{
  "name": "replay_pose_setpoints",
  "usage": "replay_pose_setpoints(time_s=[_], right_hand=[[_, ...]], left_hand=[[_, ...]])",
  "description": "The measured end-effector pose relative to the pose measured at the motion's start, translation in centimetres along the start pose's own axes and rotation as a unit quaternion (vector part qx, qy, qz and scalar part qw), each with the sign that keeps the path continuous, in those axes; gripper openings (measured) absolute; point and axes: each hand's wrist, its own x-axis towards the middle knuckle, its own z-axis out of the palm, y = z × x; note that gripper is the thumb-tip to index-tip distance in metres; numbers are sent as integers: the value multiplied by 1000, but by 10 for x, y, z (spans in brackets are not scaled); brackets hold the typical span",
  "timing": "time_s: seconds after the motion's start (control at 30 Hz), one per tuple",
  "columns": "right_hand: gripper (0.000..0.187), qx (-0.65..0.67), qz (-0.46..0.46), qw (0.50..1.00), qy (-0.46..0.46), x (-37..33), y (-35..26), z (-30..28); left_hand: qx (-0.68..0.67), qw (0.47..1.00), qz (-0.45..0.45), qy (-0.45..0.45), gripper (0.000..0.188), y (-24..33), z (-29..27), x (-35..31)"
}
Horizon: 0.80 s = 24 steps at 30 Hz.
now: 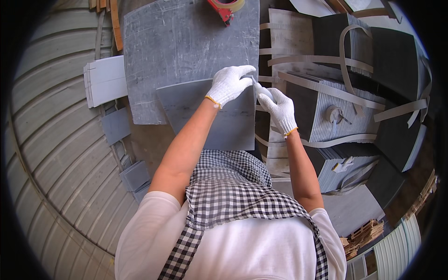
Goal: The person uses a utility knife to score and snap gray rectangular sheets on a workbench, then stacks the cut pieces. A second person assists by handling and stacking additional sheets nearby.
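A smooth grey sheet (224, 128) lies on the larger, scuffed grey board (168, 42) in front of my apron. My left hand (229, 85), in a white knitted glove, pinches the far right corner of this sheet between thumb and fingers. Just right of that corner, my right hand (280, 111), gloved the same way, is closed around a slim tool (254, 80). Its thin tip meets the sheet's corner beside my left fingertips. The glove hides most of the tool, so its exact kind cannot be made out.
At the far edge of the board sits a red tape dispenser (226, 10). Strapped stacks of dark grey panels (322, 105) stand close on the right, with a tape roll (334, 114) on one. White panels (106, 80) lean left of the board, near a ribbed metal wall (60, 116).
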Motion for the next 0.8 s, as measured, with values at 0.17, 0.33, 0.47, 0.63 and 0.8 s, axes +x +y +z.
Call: replay_pose_setpoints(time_s=[0.17,0.33,0.47,0.63,0.8], right_hand=[[41,-11,-13,1000,8,1,4,1],[41,-7,-8,1000,5,0,3,1],[41,-2,-3,1000,6,-1,-1,0],[41,-10,-17,1000,13,0,3,0],[41,-11,-18,1000,14,-1,3,0]], left_hand=[[-1,1000,-5,4,45,0,0,0],[-4,1000,-3,8,46,-1,1,0],[-5,1000,-5,5,47,0,0,-1],[-10,1000,-5,7,47,0,0,-1],[-4,1000,-5,3,47,1,-1,-1]])
